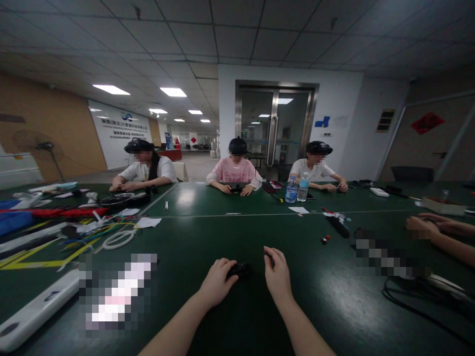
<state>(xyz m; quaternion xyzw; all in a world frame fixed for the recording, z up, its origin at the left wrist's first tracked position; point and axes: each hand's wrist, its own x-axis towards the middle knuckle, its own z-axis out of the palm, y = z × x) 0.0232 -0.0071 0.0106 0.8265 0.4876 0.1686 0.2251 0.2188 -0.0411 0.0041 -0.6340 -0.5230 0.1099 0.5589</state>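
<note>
On the green table in front of me, my left hand (218, 282) has its fingers and thumb closed on a small black object (239, 270), too dark to name, which sticks out to the right. My right hand (276, 274) is a short way to the right of it, apart from the black object. Its fingers are curved together toward the thumb, and a small dark spot shows at the fingertips. Whether that is a held piece or shadow is hard to make out.
Two water bottles (297, 189) stand beyond my hands. Small red and black pieces (325, 240) and a dark long-handled tool (338, 225) lie to the right, near black cables (415, 296). Left are a white bar (40, 311) and coiled white cable (118, 239). Several people sit around the table.
</note>
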